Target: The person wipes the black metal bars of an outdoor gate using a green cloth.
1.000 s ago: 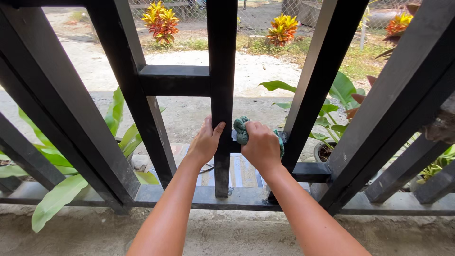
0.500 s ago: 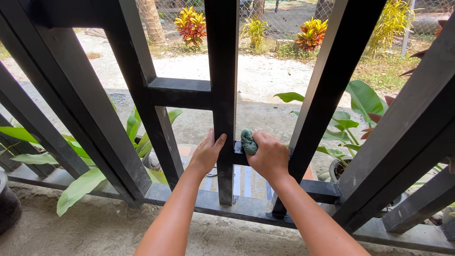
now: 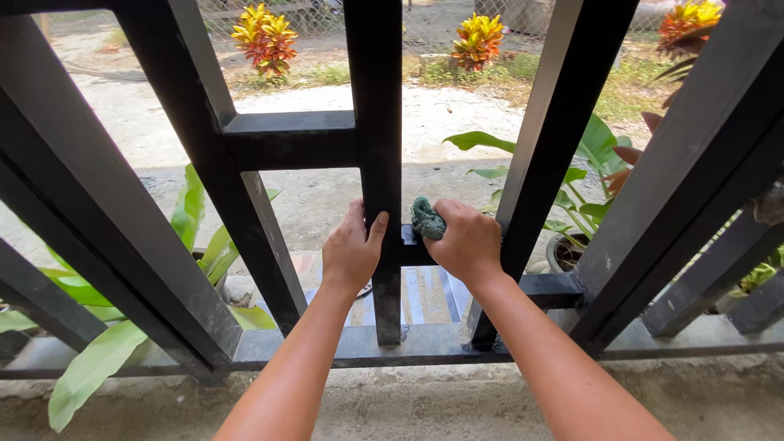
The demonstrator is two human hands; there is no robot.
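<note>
Head view through a black metal grille point(image 3: 294, 139) onto a sunlit yard. The left hand point(image 3: 351, 253) is wrapped around the central vertical bar point(image 3: 376, 122), thumb on the near right face and fingers curled behind it; this grip appears to steady the body against the frame rather than to carry anything. The right hand point(image 3: 467, 243) is closed over a crumpled green cloth point(image 3: 426, 219), pressing it onto the short horizontal crosspiece point(image 3: 412, 249) just to the right of the central bar. The cloth sits between the palm and the metal, only its upper left bunch showing above the knuckles, a hold that suits rubbing along the bar's top face. Both forearms reach up from the lower edge of the view and converge on this joint.

Counts: two hands, one cloth. The grille shows one upright central bar, several slanted bars to either side, and two short crosspieces at different heights, plus a bottom rail point(image 3: 408, 347) resting on a concrete sill point(image 3: 392, 400). Beyond it, broad green leaves point(image 3: 90, 367) lie at lower left, a potted plant point(image 3: 563, 253) stands at right, and three yellow-red shrubs point(image 3: 263, 37) line the far edge of the yard.
</note>
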